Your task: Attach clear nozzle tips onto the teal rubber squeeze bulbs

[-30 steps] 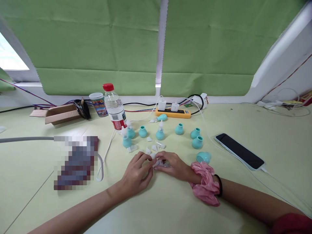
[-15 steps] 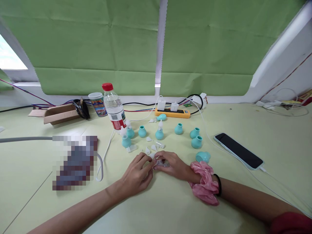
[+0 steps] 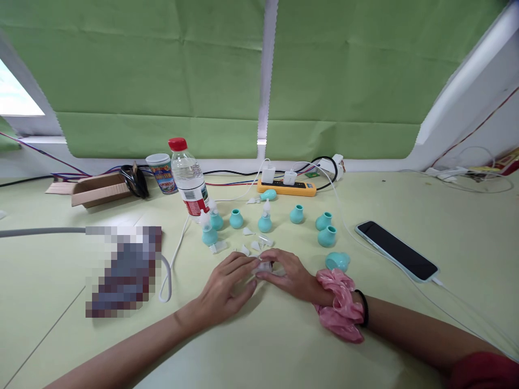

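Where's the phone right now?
In the head view, the phone lies on the table at the right, to the right of the turquoise bulbs and pink scrunchie.

Bench: bulbs mid, power strip behind, chargers in strip. Bottle at bulbs' left rear; further left cup, box. Phone right. Part between left hand, right hand.

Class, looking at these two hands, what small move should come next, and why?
Probably the left hand should close its thumb towards the clear part: that thumb stands apart from its fingers, near the part, which the right hand holds between thumb and fingers.
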{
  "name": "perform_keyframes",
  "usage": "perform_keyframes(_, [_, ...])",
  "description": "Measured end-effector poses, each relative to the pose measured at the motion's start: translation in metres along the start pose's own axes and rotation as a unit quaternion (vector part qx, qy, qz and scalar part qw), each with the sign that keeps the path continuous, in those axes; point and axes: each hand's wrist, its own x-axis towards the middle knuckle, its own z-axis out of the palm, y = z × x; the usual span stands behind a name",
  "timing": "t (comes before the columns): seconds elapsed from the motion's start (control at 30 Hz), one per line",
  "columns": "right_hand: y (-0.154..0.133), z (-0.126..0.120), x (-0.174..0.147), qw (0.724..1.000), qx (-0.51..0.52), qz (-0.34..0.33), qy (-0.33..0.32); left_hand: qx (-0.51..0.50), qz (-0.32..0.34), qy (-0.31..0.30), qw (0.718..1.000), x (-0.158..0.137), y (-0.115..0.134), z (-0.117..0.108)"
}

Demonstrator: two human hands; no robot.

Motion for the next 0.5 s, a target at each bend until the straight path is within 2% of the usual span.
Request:
perform_keyframes(0.07, [-0.0008, 0.0003, 0.0009, 1.0, 0.001, -0.021, 0.017, 0.0, -0.047, 0.022, 0.999, 0.0013, 0.0002, -0.002])
perform_keyframes(0.17, [-0.0008, 0.001, 0.0017, 0.998, 0.01, -0.063, 0.026, 0.008, -0.09, 0.012, 0.996, 0.0033, 0.0002, -0.0037])
perform_keyframes(0.3, [0.0008, 0.0021, 0.0011, 0.995, 0.016, -0.09, 0.035, 0.022, -0.079, -0.005, 0.997, 0.005, -0.0007, -0.0023])
perform_keyframes(0.5, [0.0015, 0.0008, -0.0011, 0.994, -0.001, -0.098, 0.042, 0.016, -0.053, 0.0, 0.998, 0.0059, -0.0027, 0.0012])
